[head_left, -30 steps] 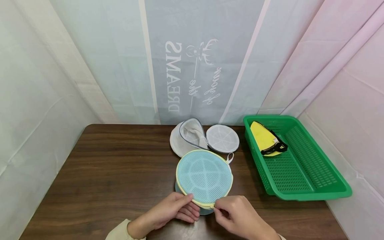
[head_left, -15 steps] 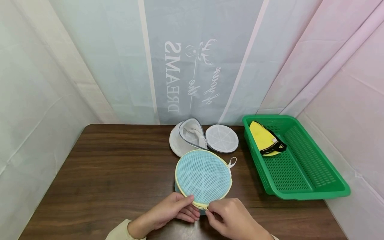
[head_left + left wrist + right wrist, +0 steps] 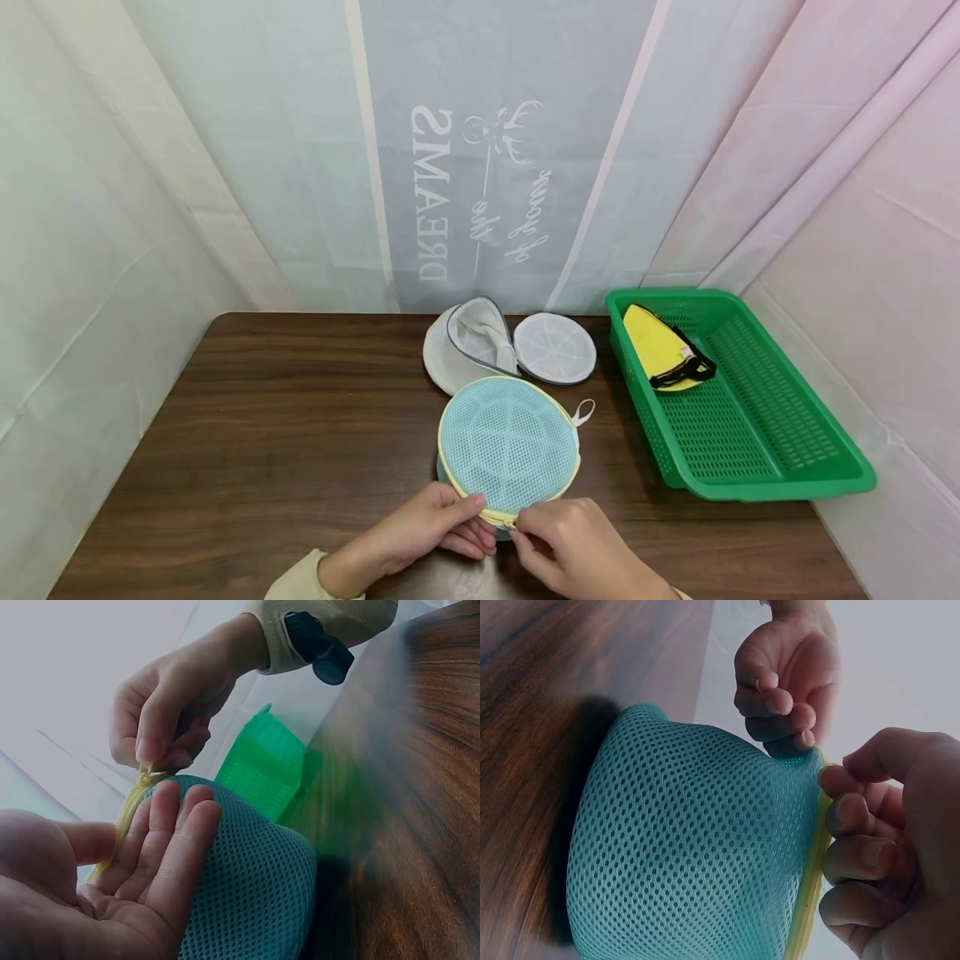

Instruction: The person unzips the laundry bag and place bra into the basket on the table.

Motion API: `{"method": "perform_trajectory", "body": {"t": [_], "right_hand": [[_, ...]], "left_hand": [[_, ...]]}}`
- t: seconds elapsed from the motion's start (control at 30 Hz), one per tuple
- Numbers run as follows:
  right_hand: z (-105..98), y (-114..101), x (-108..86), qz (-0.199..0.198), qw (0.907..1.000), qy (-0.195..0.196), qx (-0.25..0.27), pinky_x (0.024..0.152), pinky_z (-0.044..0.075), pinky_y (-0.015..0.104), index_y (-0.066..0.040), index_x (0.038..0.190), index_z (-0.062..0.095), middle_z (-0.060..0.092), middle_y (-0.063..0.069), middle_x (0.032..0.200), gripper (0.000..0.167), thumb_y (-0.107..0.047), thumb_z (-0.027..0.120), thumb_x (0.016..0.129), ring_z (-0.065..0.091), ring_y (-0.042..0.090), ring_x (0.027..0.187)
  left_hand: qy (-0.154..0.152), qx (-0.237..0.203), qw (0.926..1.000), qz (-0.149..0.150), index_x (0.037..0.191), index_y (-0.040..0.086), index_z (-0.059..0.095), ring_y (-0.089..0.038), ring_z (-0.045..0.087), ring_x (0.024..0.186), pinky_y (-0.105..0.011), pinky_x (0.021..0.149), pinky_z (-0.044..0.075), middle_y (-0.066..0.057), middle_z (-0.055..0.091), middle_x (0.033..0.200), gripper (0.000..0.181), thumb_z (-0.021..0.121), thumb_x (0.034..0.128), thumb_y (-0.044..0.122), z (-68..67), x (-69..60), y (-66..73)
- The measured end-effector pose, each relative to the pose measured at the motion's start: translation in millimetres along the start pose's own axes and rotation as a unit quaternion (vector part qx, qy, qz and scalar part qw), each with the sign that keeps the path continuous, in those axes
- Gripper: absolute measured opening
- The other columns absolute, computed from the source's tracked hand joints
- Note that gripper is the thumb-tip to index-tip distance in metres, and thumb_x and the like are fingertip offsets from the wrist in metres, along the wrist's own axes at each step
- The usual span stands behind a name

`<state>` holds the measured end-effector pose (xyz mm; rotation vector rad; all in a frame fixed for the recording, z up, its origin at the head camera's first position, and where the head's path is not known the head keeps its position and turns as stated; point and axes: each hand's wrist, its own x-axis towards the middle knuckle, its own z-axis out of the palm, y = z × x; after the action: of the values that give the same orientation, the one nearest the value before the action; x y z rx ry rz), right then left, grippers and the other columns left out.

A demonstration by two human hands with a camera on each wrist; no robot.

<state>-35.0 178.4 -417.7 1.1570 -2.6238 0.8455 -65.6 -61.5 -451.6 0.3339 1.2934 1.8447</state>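
The blue mesh bag (image 3: 508, 446) sits on the bench (image 3: 300, 433) directly in front of the person, its round top facing up and both hands at its near edge. The left hand (image 3: 431, 525) holds the near-left part of the rim, the thumb on the yellow zip (image 3: 808, 900) and the fingers extended along the mesh below it. The left wrist view shows those fingers lying against the bag's side, so the rim is pinched between them and the thumb.

The right hand (image 3: 576, 540) is just to the right, near the left fingertips but apart from them. Its thumb and forefinger are closed narrowly on the zip pull (image 3: 145, 774), and the other fingers are curled in. The bag lies beyond this hand, its rim right at the fingertips.

A white loop (image 3: 577, 419) sticks out from the bag's far-right side. Behind the bag lies a white bag (image 3: 444, 354) with its dark-edged mouth spread, and a round white panel (image 3: 555, 347) beside it; whether the two are joined cannot be told. To the right stands a green basket (image 3: 780, 490) with a yellow pouch (image 3: 660, 346), trimmed with black straps, at its left wall.
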Motion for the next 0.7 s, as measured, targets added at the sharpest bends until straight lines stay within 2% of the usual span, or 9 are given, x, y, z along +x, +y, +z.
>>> {"method": "perform_trajectory", "body": {"t": [0.7], "right_hand": [[0.3,4.3,-2.5,-0.025,0.9985,0.031,-0.038,0.053,0.024,0.001,-0.028,0.071,0.052,0.040,-0.020,0.064,0.033,-0.008,0.078,0.079,0.030,-0.013,0.060]], "left_hand": [[-0.013,0.000,0.9999,0.011,0.107,-0.026,0.061,-0.013,0.073,0.086,-0.023,0.078,0.060,-0.014,0.074,0.093,0.050,0.052,0.1083,0.024,0.3,0.9,-1.0]]}}
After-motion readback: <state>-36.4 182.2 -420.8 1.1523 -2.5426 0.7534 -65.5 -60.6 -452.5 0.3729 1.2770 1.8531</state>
